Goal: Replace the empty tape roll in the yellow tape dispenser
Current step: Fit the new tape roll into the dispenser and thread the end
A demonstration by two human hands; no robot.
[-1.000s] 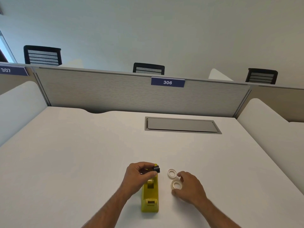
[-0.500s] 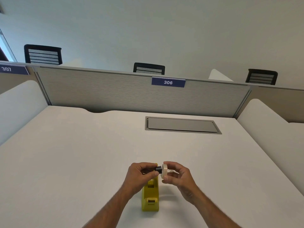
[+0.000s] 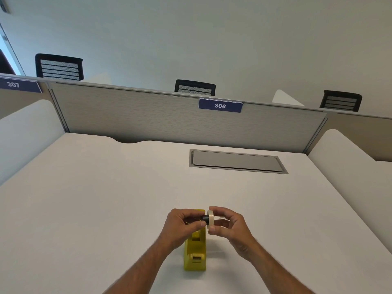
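Note:
The yellow tape dispenser (image 3: 195, 255) stands on the white desk (image 3: 106, 198) near its front edge, its cutter end towards me. Above its far end, my left hand (image 3: 182, 227) pinches a small black spindle (image 3: 205, 218). My right hand (image 3: 230, 227) holds a whitish tape roll (image 3: 210, 222) upright, its face pressed against the spindle's end. Behind my right fingers a sliver of a second white ring (image 3: 220, 218) shows on the desk; most of it is hidden.
A grey cable hatch (image 3: 236, 161) is set into the desk further back. A grey partition (image 3: 169, 119) labelled 306 closes the far side, and white side panels (image 3: 347, 162) flank the desk. Black chair backs (image 3: 194, 87) rise beyond the partition.
My right hand picked the tape roll up off the desk and brought it left to the black spindle in my left hand. The dispenser stayed put.

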